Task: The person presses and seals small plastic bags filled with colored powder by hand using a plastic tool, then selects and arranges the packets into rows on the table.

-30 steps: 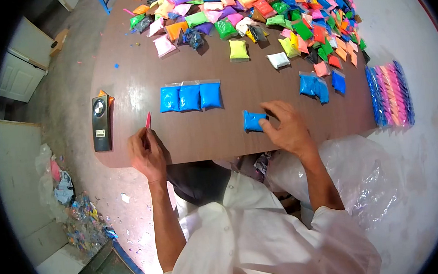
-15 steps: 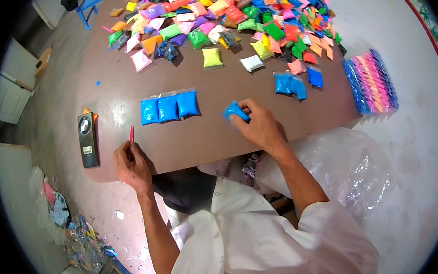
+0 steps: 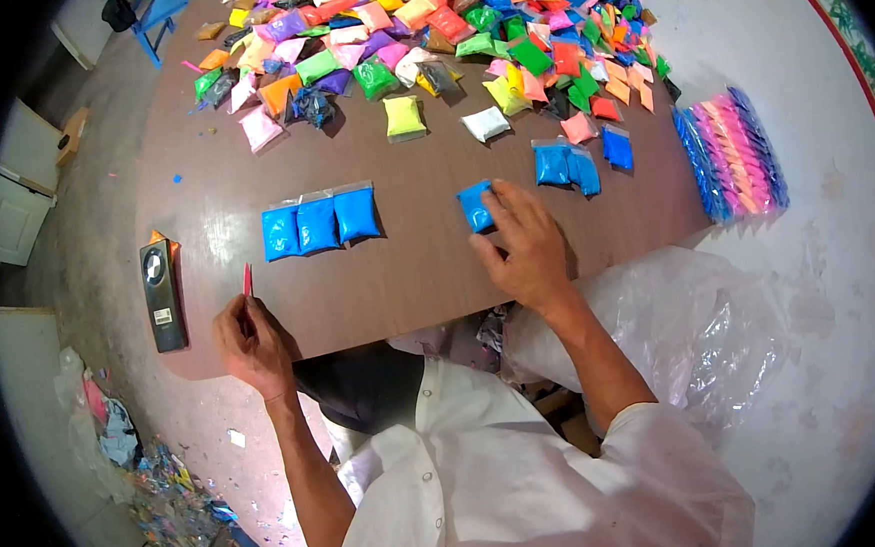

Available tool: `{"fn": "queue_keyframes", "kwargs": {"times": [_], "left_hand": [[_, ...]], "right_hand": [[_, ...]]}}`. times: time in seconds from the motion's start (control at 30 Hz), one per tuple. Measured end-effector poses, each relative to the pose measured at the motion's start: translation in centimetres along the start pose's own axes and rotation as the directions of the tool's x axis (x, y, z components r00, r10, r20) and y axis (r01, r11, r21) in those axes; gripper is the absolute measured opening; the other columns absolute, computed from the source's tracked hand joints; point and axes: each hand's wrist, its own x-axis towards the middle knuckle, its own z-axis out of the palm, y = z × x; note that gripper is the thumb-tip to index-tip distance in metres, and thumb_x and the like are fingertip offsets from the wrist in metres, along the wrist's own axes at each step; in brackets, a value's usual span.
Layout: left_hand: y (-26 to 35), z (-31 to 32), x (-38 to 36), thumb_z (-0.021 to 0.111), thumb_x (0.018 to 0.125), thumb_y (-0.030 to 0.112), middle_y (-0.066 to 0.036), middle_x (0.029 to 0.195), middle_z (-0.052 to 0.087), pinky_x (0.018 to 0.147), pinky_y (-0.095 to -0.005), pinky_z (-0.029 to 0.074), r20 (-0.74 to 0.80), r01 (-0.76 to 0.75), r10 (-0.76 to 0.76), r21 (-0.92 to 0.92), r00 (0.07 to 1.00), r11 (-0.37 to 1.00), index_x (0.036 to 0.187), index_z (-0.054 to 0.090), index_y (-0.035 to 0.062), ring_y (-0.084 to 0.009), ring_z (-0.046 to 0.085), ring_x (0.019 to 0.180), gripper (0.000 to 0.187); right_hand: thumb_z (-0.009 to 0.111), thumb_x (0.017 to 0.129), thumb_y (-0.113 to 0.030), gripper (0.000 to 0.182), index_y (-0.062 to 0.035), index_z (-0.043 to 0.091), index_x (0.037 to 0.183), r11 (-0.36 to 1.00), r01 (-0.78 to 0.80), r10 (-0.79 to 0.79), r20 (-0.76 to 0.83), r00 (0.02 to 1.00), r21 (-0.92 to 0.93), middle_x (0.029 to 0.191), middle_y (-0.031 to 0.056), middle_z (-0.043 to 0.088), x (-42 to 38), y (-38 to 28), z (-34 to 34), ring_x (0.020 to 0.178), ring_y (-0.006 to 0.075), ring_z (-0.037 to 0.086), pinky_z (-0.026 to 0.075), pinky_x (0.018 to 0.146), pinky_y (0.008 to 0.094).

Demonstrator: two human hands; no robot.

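My left hand [image 3: 252,347] is closed on a thin red tool [image 3: 248,279] that points up from its fingers, near the table's front edge. My right hand [image 3: 524,243] has its thumb and fingers apart, with fingertips at the right edge of a single blue packet [image 3: 475,207] lying on the table. Between the hands and farther back, three blue packets [image 3: 317,224] lie side by side in a joined strip. More blue packets [image 3: 565,165] rest to the right, beside a darker blue one [image 3: 617,149].
Many coloured packets [image 3: 443,32] are heaped at the back of the brown table [image 3: 428,284]. A dark device [image 3: 163,295] lies at the left edge. Bundled pink and blue packets [image 3: 731,155] are at the right. Clear plastic [image 3: 681,329] hangs by the front edge.
My right hand has opened and let go of the single blue packet, which now lies flat a little farther right. My left hand still holds the red tool. The view has shifted slightly.
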Motion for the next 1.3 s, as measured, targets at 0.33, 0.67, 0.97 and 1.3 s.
{"fn": "queue_keyframes", "kwargs": {"times": [0.33, 0.67, 0.97, 1.3], "left_hand": [[0.3, -0.2, 0.1, 0.072, 0.100, 0.006, -0.010, 0.092, 0.066, 0.068, -0.0328, 0.051, -0.018, -0.039, 0.039, 0.034, 0.999, 0.999, 0.106, 0.071, -0.0008, -0.0212, 0.062, 0.076, 0.009], [0.5, -0.1, 0.1, 0.072, 0.101, 0.008, -0.010, 0.091, 0.066, 0.067, -0.0315, 0.050, -0.016, -0.017, 0.018, 0.021, 1.000, 1.000, 0.106, 0.071, -0.0007, -0.0186, 0.061, 0.075, 0.010], [0.0, 0.0, -0.1, 0.072, 0.101, 0.009, -0.011, 0.096, 0.069, 0.070, -0.0314, 0.052, -0.006, 0.006, -0.006, 0.032, 1.000, 0.999, 0.109, 0.072, -0.0007, -0.0200, 0.063, 0.080, 0.012], [0.0, 0.0, -0.2, 0.071, 0.102, 0.008, -0.010, 0.094, 0.068, 0.070, -0.0311, 0.051, 0.008, 0.049, -0.050, 0.056, 0.999, 0.997, 0.109, 0.072, -0.0012, -0.0187, 0.062, 0.079, 0.012]], "right_hand": [[0.081, 0.087, -0.017, 0.040, -0.0092, 0.074, 0.125, 0.983, -0.098, 0.092, -0.041, 0.995, -0.158, 0.118, 0.0108, 0.066, 0.5, 2.6, 0.7, 0.109, 0.0325, 0.063, 0.050, 0.091, 0.0474], [0.080, 0.087, -0.013, 0.025, -0.0091, 0.077, 0.112, 0.981, -0.183, 0.166, -0.213, 0.963, -0.060, 0.103, 0.0088, 0.069, -0.4, 4.8, 1.7, 0.099, 0.0306, 0.066, 0.054, 0.085, 0.0440], [0.078, 0.088, -0.013, 0.026, -0.0056, 0.077, 0.113, 0.984, -0.158, 0.140, -0.184, 0.973, -0.084, 0.106, 0.0091, 0.069, -0.3, 4.6, 1.7, 0.100, 0.0315, 0.066, 0.054, 0.086, 0.0439], [0.077, 0.086, -0.011, 0.024, -0.0055, 0.077, 0.109, 0.988, -0.158, 0.155, -0.167, 0.974, -0.003, 0.104, 0.0100, 0.069, -0.4, 4.0, 1.3, 0.098, 0.0329, 0.065, 0.053, 0.086, 0.0442]]}}
